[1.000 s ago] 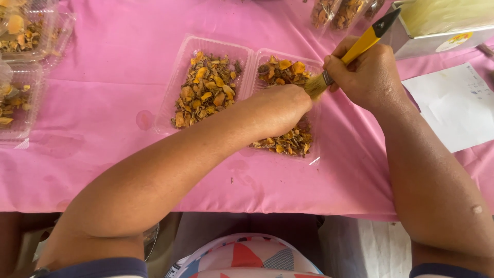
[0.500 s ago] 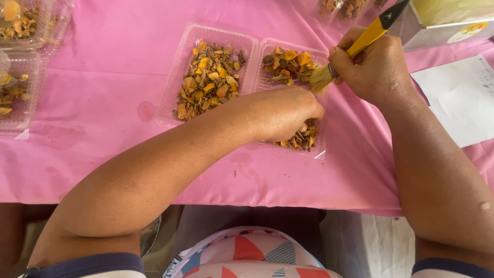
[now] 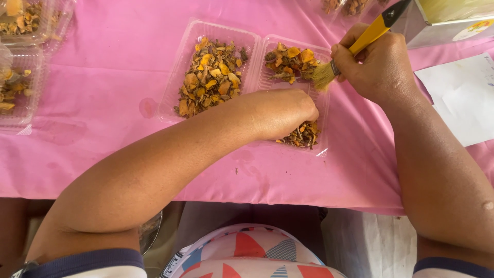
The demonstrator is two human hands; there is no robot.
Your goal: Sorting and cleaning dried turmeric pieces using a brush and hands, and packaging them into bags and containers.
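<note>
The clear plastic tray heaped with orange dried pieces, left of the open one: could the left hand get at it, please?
Probably yes: the left hand rests in the neighbouring tray, and the heaped clear plastic tray lies uncovered right beside it, with nothing between.

The left forearm ran from the near left up and across toward the middle, bare to the short sleeve, elbow bent. The left hand (image 3: 283, 114) lay knuckles up, fingers curled under and out of sight, so its grip could not be told. The right forearm rose from the near right toward the far side. The right hand (image 3: 378, 64) was closed in a grip, knuckles up, thumb side turned left.
</note>
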